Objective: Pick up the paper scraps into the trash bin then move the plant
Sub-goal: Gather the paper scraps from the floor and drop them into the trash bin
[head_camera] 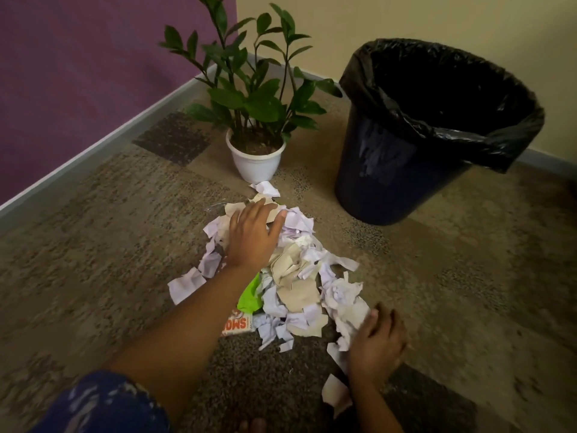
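Note:
A heap of torn white and beige paper scraps lies on the carpet in the middle. My left hand rests flat on the far left part of the heap, fingers spread. My right hand presses on scraps at the heap's near right edge, fingers curled over them; it is blurred. A green-leafed plant in a white pot stands just beyond the heap. To the right stands a dark blue trash bin lined with a black bag, its inside dark.
A green scrap and an orange printed wrapper lie in the heap. A purple wall runs on the left and a cream wall behind. Patterned carpet surrounds everything.

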